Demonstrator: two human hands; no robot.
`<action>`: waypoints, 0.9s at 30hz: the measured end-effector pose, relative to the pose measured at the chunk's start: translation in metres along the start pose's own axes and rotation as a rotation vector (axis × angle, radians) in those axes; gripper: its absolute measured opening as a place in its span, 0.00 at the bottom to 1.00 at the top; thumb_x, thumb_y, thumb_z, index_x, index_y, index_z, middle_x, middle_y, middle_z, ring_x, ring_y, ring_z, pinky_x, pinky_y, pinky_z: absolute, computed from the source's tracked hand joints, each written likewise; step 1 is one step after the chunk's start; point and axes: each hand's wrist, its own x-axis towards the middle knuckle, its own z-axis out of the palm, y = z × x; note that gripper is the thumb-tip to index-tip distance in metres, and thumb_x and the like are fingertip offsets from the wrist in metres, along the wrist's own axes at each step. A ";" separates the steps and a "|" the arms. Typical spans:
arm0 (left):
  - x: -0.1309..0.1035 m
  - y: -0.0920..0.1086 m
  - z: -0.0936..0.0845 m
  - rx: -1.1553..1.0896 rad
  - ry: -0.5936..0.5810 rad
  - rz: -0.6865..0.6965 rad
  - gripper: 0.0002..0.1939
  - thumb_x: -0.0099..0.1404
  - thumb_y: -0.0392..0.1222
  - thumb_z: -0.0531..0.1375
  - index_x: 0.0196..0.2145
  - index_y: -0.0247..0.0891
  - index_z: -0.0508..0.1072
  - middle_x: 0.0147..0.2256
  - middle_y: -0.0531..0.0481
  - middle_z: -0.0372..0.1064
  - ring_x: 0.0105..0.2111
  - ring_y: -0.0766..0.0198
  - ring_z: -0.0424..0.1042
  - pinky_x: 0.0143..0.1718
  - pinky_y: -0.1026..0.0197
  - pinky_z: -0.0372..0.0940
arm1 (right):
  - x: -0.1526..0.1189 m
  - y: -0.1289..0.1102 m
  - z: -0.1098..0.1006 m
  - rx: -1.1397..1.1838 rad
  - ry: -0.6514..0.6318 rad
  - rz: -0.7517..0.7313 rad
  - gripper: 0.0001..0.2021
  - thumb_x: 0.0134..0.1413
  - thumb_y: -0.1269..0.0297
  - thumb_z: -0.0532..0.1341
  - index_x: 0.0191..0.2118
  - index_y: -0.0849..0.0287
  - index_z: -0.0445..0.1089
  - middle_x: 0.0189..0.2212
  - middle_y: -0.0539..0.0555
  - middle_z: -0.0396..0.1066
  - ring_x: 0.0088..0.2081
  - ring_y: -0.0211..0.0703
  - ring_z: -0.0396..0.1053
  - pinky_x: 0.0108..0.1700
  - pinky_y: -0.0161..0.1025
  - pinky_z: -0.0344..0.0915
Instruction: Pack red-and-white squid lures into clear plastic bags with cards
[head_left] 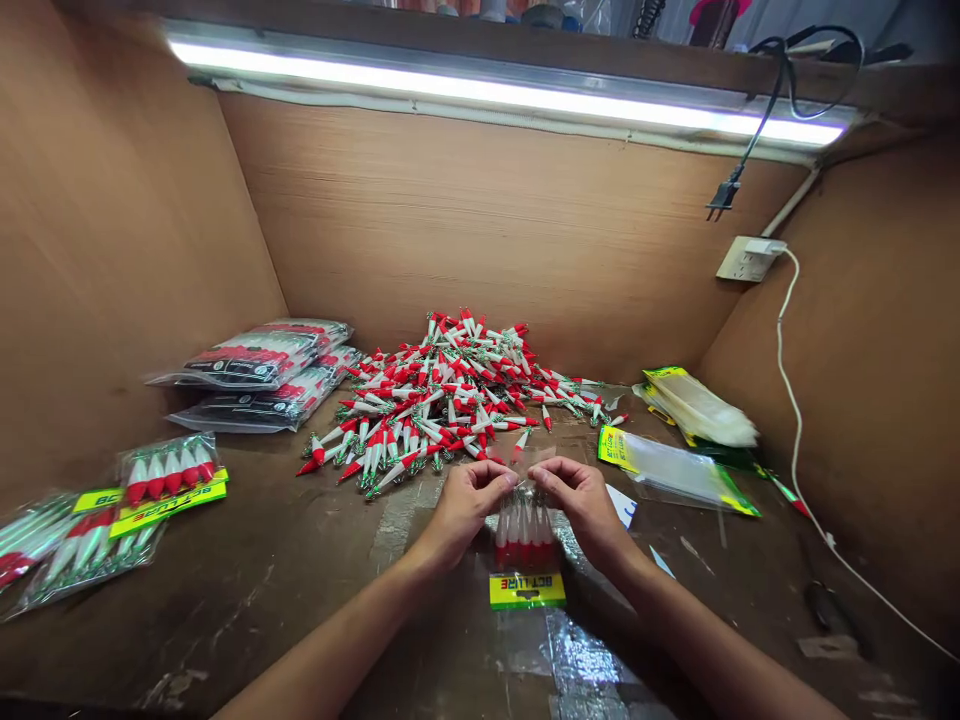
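Observation:
A clear bag of red and white lures (525, 535) hangs between my hands at the middle, its yellow and green header (527, 590) toward me with the lettering upside down. My left hand (476, 500) pinches the bag's far edge at its left corner. At the right corner of that same edge, my right hand (574, 492) has its thumb and fingers closed on the plastic. Several lures lie side by side in the bag, red ends near the header. Just beyond my hands spreads a big pile of loose red and white lures (450, 390).
Filled bags (169, 480) lie at the left, below stacked larger packs (259, 365). Flat header bags (675, 465) and another stack (701, 405) are at the right. A white cable (787, 375) runs down the right wall; a black plug (724, 195) hangs above. Dark-handled pliers (825, 605) rest front right.

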 end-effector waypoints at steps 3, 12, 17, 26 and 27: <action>0.001 0.000 -0.002 0.018 0.007 -0.010 0.17 0.56 0.52 0.71 0.32 0.33 0.80 0.28 0.49 0.72 0.26 0.67 0.67 0.31 0.65 0.63 | 0.000 0.002 0.002 -0.013 0.036 0.013 0.15 0.55 0.52 0.68 0.35 0.61 0.78 0.27 0.50 0.71 0.29 0.37 0.63 0.32 0.35 0.60; 0.006 -0.007 -0.007 0.029 -0.060 -0.044 0.23 0.55 0.57 0.71 0.38 0.33 0.83 0.33 0.43 0.78 0.29 0.61 0.72 0.32 0.62 0.63 | -0.001 -0.001 0.007 -0.004 0.060 0.047 0.18 0.51 0.48 0.70 0.33 0.61 0.78 0.26 0.50 0.72 0.27 0.38 0.64 0.29 0.35 0.62; 0.007 -0.008 -0.010 0.044 -0.032 -0.048 0.25 0.54 0.61 0.71 0.33 0.32 0.83 0.28 0.45 0.77 0.24 0.64 0.68 0.28 0.64 0.59 | 0.001 0.009 0.004 0.007 0.018 0.100 0.22 0.51 0.44 0.68 0.32 0.61 0.78 0.28 0.54 0.74 0.29 0.43 0.68 0.33 0.39 0.67; 0.006 -0.016 -0.010 0.017 -0.011 -0.083 0.26 0.54 0.60 0.71 0.38 0.33 0.84 0.34 0.43 0.80 0.29 0.60 0.72 0.32 0.63 0.62 | 0.002 0.013 0.003 0.070 -0.015 0.200 0.23 0.49 0.41 0.69 0.31 0.60 0.78 0.32 0.57 0.77 0.34 0.47 0.73 0.36 0.41 0.68; 0.006 -0.015 -0.010 0.014 -0.007 -0.090 0.26 0.54 0.59 0.72 0.38 0.33 0.83 0.34 0.43 0.80 0.30 0.60 0.73 0.32 0.63 0.63 | 0.002 0.013 0.003 0.066 -0.026 0.205 0.22 0.48 0.42 0.69 0.32 0.60 0.79 0.32 0.56 0.78 0.34 0.46 0.73 0.35 0.40 0.67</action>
